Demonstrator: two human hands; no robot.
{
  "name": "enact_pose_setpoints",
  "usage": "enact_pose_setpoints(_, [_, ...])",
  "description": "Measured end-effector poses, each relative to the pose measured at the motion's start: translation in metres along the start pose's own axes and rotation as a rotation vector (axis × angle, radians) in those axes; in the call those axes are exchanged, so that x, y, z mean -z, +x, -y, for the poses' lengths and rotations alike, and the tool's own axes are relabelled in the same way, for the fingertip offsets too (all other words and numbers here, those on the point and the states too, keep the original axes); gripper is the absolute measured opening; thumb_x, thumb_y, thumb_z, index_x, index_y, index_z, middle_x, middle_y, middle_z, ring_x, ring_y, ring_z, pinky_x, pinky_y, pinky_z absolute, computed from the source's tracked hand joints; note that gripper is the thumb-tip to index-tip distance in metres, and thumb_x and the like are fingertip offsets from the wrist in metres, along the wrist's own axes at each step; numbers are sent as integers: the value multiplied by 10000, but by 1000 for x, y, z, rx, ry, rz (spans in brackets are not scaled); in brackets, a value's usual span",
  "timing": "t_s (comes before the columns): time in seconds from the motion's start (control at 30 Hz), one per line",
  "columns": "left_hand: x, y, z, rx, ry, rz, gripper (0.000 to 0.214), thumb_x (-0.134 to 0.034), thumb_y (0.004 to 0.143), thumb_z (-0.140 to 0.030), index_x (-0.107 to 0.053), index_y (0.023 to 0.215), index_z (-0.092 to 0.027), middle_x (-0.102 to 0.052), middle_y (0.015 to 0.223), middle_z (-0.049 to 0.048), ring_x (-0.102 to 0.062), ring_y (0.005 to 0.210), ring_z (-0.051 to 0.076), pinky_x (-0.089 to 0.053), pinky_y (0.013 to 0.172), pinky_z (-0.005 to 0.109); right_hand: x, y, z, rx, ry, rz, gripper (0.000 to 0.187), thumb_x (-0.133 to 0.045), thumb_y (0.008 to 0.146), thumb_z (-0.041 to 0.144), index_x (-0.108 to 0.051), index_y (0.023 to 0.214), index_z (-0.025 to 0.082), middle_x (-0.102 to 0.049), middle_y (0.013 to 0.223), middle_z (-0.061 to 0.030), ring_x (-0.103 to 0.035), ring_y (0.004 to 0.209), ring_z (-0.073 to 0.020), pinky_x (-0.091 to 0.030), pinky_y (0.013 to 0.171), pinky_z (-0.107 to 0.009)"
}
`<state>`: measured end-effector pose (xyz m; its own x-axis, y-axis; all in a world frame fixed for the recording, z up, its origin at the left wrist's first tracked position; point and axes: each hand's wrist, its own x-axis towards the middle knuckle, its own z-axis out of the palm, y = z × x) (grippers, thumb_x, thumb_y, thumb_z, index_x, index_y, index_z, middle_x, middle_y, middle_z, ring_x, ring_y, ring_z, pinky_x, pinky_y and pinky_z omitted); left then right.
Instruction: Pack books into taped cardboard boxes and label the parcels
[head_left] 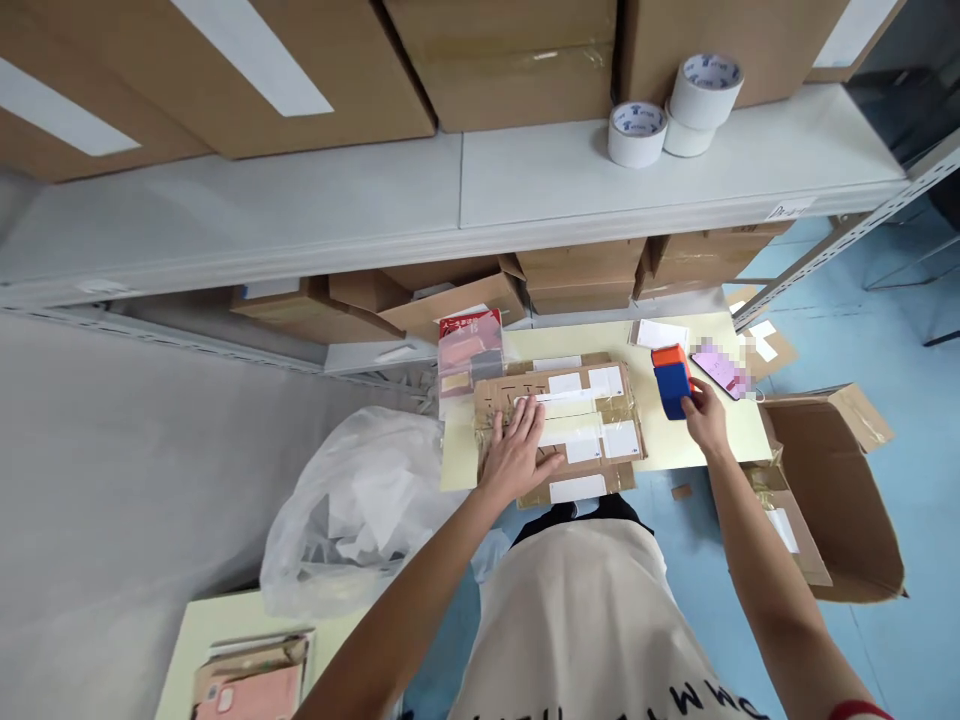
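Far left, bottom: low cream table (180, 640), partly out of frame. On it, a pink phone case (259, 695), cut off by the bottom edge. Next to it, a translucent plastic bag (300, 540) with white paper inside; the rest of its contents cannot be made out.

Above, large cardboard cartons (517, 85) sit on a grey shelf (375, 195), their tops out of frame. More cartons stand underneath, partly hidden by the shelf edge.

Centre: a packet with a red top (470, 340) lies at the left end of the cream worktable (667, 450); its print is too small to read. Left hand (519, 450) lies palm down, fingers extended and slightly spread, on a taped cardboard package (581, 422); it grips nothing. The package bears white labels, text illegible, and lies over further cardboard, mostly covered. Below, the lettering on the white shirt (577, 610) is cut off.

Right of the package: an orange-and-blue handheld tool (673, 388), held above the worktable by the right hand (703, 412). Its fingers are closed on the tool's right side; some are hidden, so their full placement cannot be told. Tool's exact type unclear.

Upper right: three white tape rolls (636, 150), one stacked on another. Far right: a phone (718, 369), partly pixelated, then an open carton (840, 490) on the blue floor, its near side partly behind the right forearm.
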<state>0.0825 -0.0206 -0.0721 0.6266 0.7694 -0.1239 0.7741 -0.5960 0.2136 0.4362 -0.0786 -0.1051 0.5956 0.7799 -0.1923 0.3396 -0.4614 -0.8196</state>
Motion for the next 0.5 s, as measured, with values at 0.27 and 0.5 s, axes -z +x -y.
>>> enact_pose_setpoints(0.27, [-1, -3, 7, -31, -291, -92, 661, -482, 925, -498, -437, 1471, -129, -349, 1578, 161, -300, 1480, 311, -204, 1221, 510, 2, -12, 134, 342, 266, 57, 356, -462, 854, 533, -596, 785, 210, -600, 748, -22, -544, 719, -194, -442, 676, -309])
enact_pose_setpoints(0.5, [24, 6, -2, 149, -898, -162, 497, -531, 884, -498, -643, 1247, -177, -563, 1431, 140, -470, 1382, 298, -292, 1188, 497, -46, -9, 166, 210, 200, 481, 611, -525, 706, 815, -579, 641, 210, -535, 591, -5, -470, 577, -168, -403, 563, -307])
